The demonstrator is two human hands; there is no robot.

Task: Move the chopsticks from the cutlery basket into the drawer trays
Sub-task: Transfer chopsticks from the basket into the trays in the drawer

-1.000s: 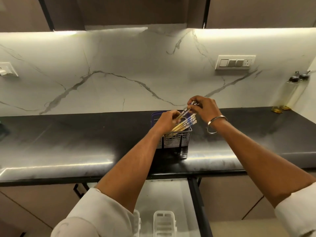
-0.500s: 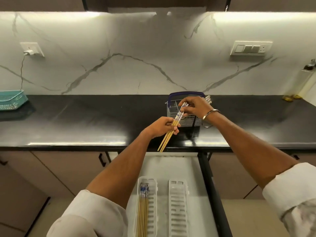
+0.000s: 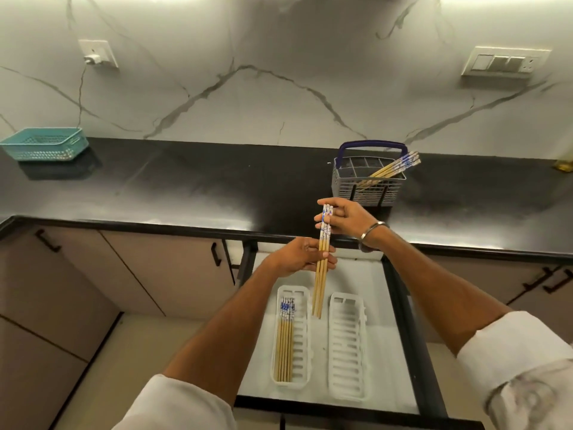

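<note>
Both the left hand [image 3: 299,257] and right hand [image 3: 344,220] grip the chopsticks [image 3: 322,262] above the drawer trays [image 3: 347,346]

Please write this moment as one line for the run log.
left hand: grips bundle of wooden chopsticks with blue-white tops | right hand: pinches its top | bundle: over open drawer, between two white slotted trays

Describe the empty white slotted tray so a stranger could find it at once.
Look into the open drawer below the black countertop. Two white slotted plastic trays lie side by side; the empty tray is the right one, while the left tray holds wooden chopsticks.
</note>
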